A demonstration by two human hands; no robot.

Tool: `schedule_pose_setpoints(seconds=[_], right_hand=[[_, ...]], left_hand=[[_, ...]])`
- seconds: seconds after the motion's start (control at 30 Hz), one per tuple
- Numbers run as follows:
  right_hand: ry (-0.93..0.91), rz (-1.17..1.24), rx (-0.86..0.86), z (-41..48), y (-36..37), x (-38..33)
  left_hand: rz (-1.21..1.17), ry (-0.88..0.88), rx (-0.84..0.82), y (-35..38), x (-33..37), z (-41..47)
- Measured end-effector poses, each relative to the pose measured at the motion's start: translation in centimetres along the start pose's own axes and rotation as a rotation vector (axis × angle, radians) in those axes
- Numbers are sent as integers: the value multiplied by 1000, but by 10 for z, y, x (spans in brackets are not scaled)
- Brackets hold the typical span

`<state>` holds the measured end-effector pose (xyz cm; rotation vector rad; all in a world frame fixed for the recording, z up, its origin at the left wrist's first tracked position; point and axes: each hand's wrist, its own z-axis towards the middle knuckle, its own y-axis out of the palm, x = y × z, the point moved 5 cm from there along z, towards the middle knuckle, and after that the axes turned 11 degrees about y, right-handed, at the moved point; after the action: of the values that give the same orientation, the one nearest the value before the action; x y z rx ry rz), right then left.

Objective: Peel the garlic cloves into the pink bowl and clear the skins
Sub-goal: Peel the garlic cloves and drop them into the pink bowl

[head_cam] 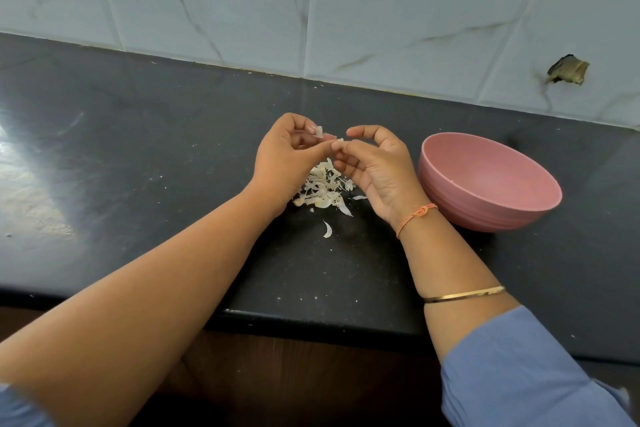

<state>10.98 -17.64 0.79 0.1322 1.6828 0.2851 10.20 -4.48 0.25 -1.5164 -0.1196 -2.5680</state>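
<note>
Both hands meet above the dark counter, just left of the pink bowl (pixel 485 184). My left hand (pixel 287 156) pinches a small pale garlic clove (pixel 319 131) between thumb and fingertips. My right hand (pixel 374 166) pinches a tiny white bit of skin (pixel 340 141) beside it, its index finger raised. Under the hands lies a heap of white garlic skins (pixel 323 189), with one loose skin (pixel 327 229) nearer to me. The bowl's inside shows no cloves from this angle, though its near side is hidden by the rim.
The black stone counter (pixel 138 149) runs left and right, its front edge close to me. A grey tiled wall (pixel 346 10) stands behind, with a broken hole (pixel 568 70) at the right. Small crumbs dot the counter.
</note>
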Motion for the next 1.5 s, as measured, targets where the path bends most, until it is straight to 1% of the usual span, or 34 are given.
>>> schedule_pose_setpoints(seconds=[0.13, 0.4, 0.6, 0.77, 0.9, 0.97, 1.2, 1.37, 1.5], right_hand=[[21, 16, -10, -1, 1, 1], [68, 115, -7, 0, -1, 1], [53, 44, -14, 1, -1, 1], [65, 50, 0, 1, -2, 1], [101, 97, -48, 0, 0, 2], [88, 80, -56, 0, 1, 2], [8, -78, 40, 0, -3, 1], [31, -144, 73, 0, -3, 2], [48, -123, 104, 1, -5, 4]], left_hand=[[-49, -38, 31, -2, -2, 0], [-5, -45, -2, 0, -3, -1], [112, -5, 46, -2, -2, 0], [78, -36, 90, -4, -2, 1], [58, -49, 108, -5, -3, 1], [55, -50, 113, -5, -2, 1], [87, -41, 102, -5, 0, 0], [113, -32, 100, -4, 1, 0], [127, -29, 98, -5, 2, -1]])
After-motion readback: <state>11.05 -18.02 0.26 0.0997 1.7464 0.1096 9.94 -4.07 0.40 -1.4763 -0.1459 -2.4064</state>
